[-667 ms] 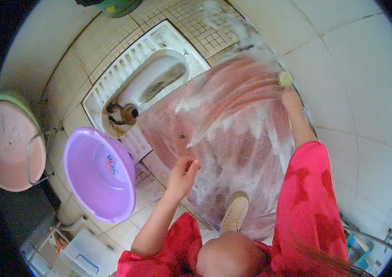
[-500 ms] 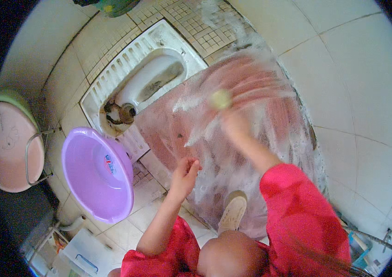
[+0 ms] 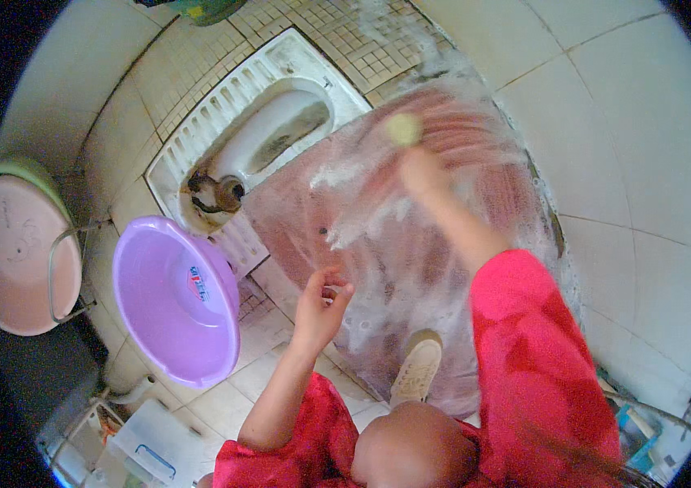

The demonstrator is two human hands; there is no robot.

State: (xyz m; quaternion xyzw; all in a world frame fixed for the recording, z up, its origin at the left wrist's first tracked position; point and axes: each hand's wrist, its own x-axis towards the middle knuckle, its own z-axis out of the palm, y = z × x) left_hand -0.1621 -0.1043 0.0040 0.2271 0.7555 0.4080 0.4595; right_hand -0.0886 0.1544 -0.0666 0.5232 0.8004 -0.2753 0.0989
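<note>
A reddish mat (image 3: pixel 476 191), streaked with white suds, lies on the tiled floor. Smeared by motion, my right hand (image 3: pixel 424 172) holds a rounded pale yellow-green scrubber (image 3: pixel 404 129) against the mat's far part; brush or sponge, I cannot tell. Curved strokes run through the foam around it. My left hand (image 3: pixel 323 305) hovers over the mat's near left side, holding nothing, its fingers loosely curled and apart from the thumb. A beige shoe (image 3: pixel 420 366) on my foot presses on the mat's near part.
A white squat toilet (image 3: pixel 337 69) borders the mat at the far left. A purple basin (image 3: pixel 138 313) stands left of my left hand. Pink (image 3: pixel 28 285) and green basins lean by a metal rack at the left. Tiled wall (image 3: pixel 606 146) rises at the right.
My right hand has moved the scrubber farther away and slightly right across the mat. My left hand stays near the same place, its fingers a little more spread.
</note>
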